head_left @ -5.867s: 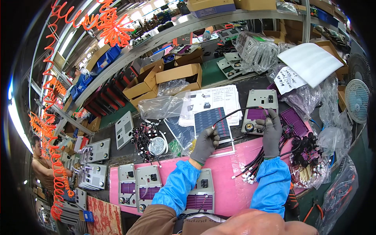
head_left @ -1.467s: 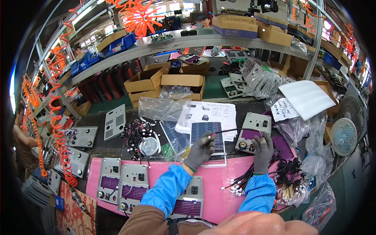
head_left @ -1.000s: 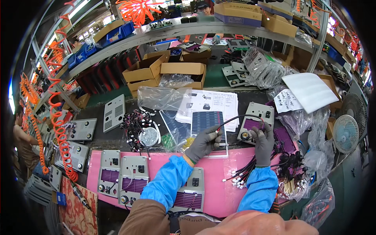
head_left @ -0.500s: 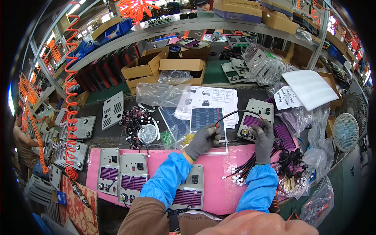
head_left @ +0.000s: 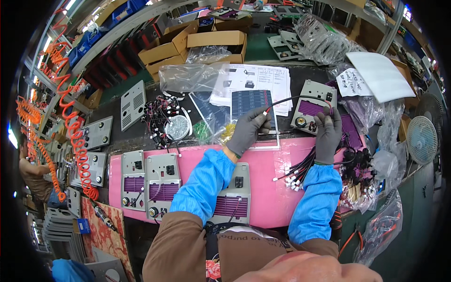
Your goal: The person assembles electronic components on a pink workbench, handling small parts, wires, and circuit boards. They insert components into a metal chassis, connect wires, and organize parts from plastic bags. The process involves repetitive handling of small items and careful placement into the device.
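Observation:
Both my hands wear grey gloves and blue sleeves. My left hand (head_left: 250,131) pinches one end of a thin black cable (head_left: 295,97) with a small light tip. My right hand (head_left: 328,136) grips its other end, so the cable arches between them. Behind my right hand lies a grey panel (head_left: 318,90) with a purple grille, partly covered by the hand. Below it a bundle of black cables with white connectors (head_left: 295,177) rests on the pink mat (head_left: 268,188). Grey panels with purple grilles (head_left: 133,165) stand in a row at the left; another panel (head_left: 240,193) sits beside my left forearm.
Printed sheets (head_left: 272,77) and a tangle of small wires (head_left: 157,117) lie beyond the mat. Cardboard boxes (head_left: 216,40) stand farther back. At right are plastic bags (head_left: 385,225) and a fan (head_left: 421,140). An orange coiled hose (head_left: 77,141) hangs at left, near another person (head_left: 35,174).
The view has tilted downward, so the bench appears higher in the picture. Both hands still hold the cable, with only slight shifts in the fingers.

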Available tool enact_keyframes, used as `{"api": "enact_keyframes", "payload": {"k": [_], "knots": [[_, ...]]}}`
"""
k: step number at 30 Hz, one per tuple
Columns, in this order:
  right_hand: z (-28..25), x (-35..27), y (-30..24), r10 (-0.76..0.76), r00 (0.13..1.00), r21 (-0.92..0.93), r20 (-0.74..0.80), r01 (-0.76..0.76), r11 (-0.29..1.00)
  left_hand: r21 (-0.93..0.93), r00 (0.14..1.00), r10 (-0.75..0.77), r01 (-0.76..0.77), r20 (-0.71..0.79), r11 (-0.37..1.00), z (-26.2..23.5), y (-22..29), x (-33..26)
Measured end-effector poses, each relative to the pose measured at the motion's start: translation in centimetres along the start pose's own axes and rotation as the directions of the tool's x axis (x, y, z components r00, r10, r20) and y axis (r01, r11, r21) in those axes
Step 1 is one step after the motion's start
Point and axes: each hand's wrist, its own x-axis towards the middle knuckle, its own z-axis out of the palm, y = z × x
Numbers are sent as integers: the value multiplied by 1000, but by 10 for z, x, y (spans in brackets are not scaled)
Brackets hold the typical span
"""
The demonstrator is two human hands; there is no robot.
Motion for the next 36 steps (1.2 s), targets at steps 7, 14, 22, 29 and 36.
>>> {"api": "enact_keyframes", "payload": {"k": [7, 14, 22, 29, 36], "knots": [[-3, 2, 3, 11, 1000, 13, 19, -11, 1000, -80, 1000, -16, 15, -14, 997, -2, 0, 2], [0, 1, 1, 14, 999, 38, 37, -15, 999, -55, 999, 4, -6, -47, 998, -2, 0, 1], [-8, 2, 4, 110, 986, 92, 124, -122, 988, -92, 998, 13, -18, -55, 996, -5, 1, 2], [2, 2, -2, 126, 986, 87, 110, -135, 987, -245, 999, -27, 17, -38, 969, -14, -2, 6], [4, 0, -4, 55, 997, 42, 56, -57, 997, -325, 998, -65, 57, -12, 944, -20, -5, 5]]}}
